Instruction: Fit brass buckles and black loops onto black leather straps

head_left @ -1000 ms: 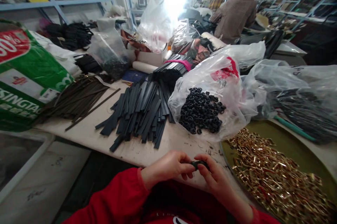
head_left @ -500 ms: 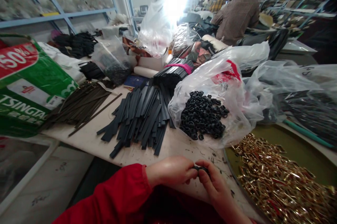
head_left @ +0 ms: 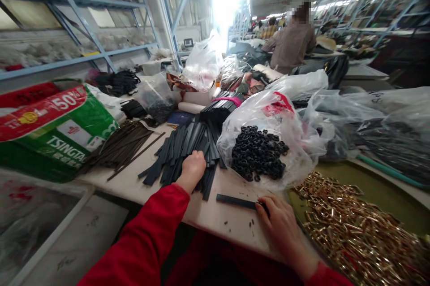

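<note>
- Black strips point(head_left: 179, 145) lie fanned in a loose pile near the counter's point(head_left: 242, 234) front edge, with the left hand point(head_left: 194, 168) on top; its fingers are curled, but whether they pinch any is hidden.
- The right hand point(head_left: 278, 218) is well apart from the left, its fingers closed on the end of 1 strip point(head_left: 235, 201), which lies flat close to the front edge, right of the pile.
- Loops point(head_left: 257, 153), also black, are heaped in a clear bag point(head_left: 302, 138), farther from the front edge than that strip.
- Gold buckles point(head_left: 356, 218) fill much of a tray point(head_left: 386, 185) toward the counter's right side.
- As for progress, I judge 1 strip set apart and many left in the pile; how many are done cannot be told.
</note>
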{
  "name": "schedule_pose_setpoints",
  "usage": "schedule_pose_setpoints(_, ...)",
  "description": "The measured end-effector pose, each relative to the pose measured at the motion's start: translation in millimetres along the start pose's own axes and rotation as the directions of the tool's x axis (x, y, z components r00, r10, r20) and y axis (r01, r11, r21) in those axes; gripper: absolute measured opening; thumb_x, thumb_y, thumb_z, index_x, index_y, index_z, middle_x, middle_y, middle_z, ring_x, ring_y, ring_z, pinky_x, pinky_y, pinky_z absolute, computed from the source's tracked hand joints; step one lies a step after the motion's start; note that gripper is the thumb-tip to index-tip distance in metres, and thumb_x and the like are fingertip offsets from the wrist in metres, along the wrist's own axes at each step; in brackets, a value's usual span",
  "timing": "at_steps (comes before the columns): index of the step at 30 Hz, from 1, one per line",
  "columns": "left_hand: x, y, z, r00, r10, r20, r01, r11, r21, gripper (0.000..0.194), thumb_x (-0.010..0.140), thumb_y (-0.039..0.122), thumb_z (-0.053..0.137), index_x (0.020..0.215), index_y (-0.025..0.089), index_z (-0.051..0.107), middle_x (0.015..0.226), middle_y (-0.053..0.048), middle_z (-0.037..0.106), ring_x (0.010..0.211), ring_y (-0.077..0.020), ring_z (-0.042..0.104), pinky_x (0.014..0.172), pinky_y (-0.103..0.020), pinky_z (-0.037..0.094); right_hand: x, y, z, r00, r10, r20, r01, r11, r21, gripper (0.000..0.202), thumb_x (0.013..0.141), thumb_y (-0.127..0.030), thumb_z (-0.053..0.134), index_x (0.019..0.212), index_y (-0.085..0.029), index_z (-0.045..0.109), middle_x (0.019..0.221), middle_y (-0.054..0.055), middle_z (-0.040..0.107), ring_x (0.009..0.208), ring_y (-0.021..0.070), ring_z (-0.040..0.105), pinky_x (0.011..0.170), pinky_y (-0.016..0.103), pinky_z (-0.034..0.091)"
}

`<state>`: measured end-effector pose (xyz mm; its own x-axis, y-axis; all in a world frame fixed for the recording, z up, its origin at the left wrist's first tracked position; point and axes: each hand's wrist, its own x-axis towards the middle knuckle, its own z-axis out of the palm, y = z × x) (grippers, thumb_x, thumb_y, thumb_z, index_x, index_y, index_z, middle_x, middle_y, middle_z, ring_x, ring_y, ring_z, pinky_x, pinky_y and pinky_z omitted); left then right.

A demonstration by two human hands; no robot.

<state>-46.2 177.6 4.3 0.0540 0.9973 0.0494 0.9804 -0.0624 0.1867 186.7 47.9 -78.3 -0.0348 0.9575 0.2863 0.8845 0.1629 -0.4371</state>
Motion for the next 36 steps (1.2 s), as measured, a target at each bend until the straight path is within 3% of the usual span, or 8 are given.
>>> schedule_pose_setpoints(6,7.0,-8.9,-12.2,0.997,-0.065,-0.047,0.056,0.983,-0.173,0.018,0.081,0.013,0.040,0.083,0.009,0.057,0.088,-0.017,0.060,0.089,-0.0257,0.061,0.074,-0.034,0.045,-5.0,-1.8,-8.8,0.982,-0.006,-0.189,0.029,0.992,0.121,0.020,0.083,-0.031,0.048,0.095,-0.018,0.057,0.101,0.010,0.060,0.097,0.0248,0.054,0.083,0.041,0.042)
schedule_pose_setpoints(11,-49.1,5.5,-30.8,0.994,0.047,0.100,0.006,0.879,-0.476,0.021,0.082,0.033,0.042,0.077,0.015,0.053,0.068,-0.002,0.056,0.061,-0.0136,0.057,0.053,-0.021,0.043,-1.9,-23.6,-38.8,0.974,0.184,-0.135,-0.097,0.869,0.486,0.027,0.084,-0.038,0.044,0.097,-0.017,0.054,0.090,0.008,0.060,0.081,0.0201,0.058,0.073,0.036,0.047)
schedule_pose_setpoints(12,-66.1,12.2,-30.9,0.978,0.106,0.178,0.017,0.814,-0.580,0.024,0.082,0.037,0.041,0.076,0.016,0.052,0.064,0.001,0.053,0.054,-0.0108,0.053,0.049,-0.019,0.041,2.4,-29.8,-45.2,0.973,0.223,-0.065,-0.144,0.797,0.587,0.032,0.084,-0.042,0.043,0.100,-0.016,0.052,0.089,0.008,0.061,0.077,0.0186,0.058,0.069,0.034,0.048)
schedule_pose_setpoints(14,-99.8,26.9,-28.1,0.874,0.266,0.406,0.252,0.466,-0.848,0.022,0.078,0.040,0.049,0.076,0.017,0.048,0.059,0.005,0.048,0.046,-0.0074,0.046,0.044,-0.016,0.035,13.7,-40.9,-56.0,0.959,0.260,0.112,-0.255,0.624,0.739,0.042,0.083,-0.048,0.041,0.109,-0.017,0.047,0.089,0.007,0.061,0.065,0.0151,0.059,0.056,0.028,0.048)
schedule_pose_setpoints(17,-135.3,45.1,-20.4,0.748,0.383,0.541,0.528,0.150,-0.836,0.022,0.070,0.035,0.060,0.074,0.018,0.046,0.054,0.008,0.042,0.041,-0.0041,0.037,0.040,-0.013,0.027,33.1,-46.8,-64.9,0.955,0.174,0.241,-0.297,0.530,0.794,0.042,0.081,-0.051,0.044,0.107,-0.018,0.050,0.082,0.003,0.061,0.058,0.0121,0.057,0.046,0.023,0.044)
schedule_pose_setpoints(23,-136.8,52.9,-10.9,0.722,0.356,0.594,0.625,0.033,-0.780,0.018,0.066,0.028,0.060,0.072,0.018,0.046,0.051,0.009,0.041,0.040,-0.0033,0.034,0.038,-0.013,0.024,78.8,-1.2,-55.6,0.986,0.124,0.112,-0.148,0.960,0.237,0.030,0.088,-0.031,0.037,0.102,-0.014,0.057,0.089,0.007,0.066,0.078,0.0164,0.061,0.068,0.028,0.047)
schedule_pose_setpoints(29,-114.6,52.5,-2.5,0.666,0.299,0.683,0.701,0.062,-0.711,0.016,0.065,0.028,0.055,0.071,0.019,0.043,0.049,0.010,0.040,0.036,-0.0040,0.033,0.034,-0.014,0.023,113.2,39.4,-32.5,0.974,0.155,0.166,-0.144,0.987,-0.078,0.040,0.078,-0.019,0.056,0.116,-0.006,0.053,0.106,0.021,0.058,0.098,0.0297,0.055,0.083,0.039,0.040)
schedule_pose_setpoints(36,-92.8,53.7,11.4,0.657,0.279,0.700,0.715,0.064,-0.696,0.015,0.065,0.022,0.050,0.078,0.017,0.047,0.062,0.003,0.059,0.040,-0.0039,0.037,0.036,-0.014,0.025,113.3,39.1,-27.3,0.957,0.092,0.276,0.021,0.924,-0.381,0.030,0.087,-0.030,0.045,0.114,-0.020,0.056,0.097,0.013,0.061,0.080,0.0225,0.060,0.069,0.030,0.041)
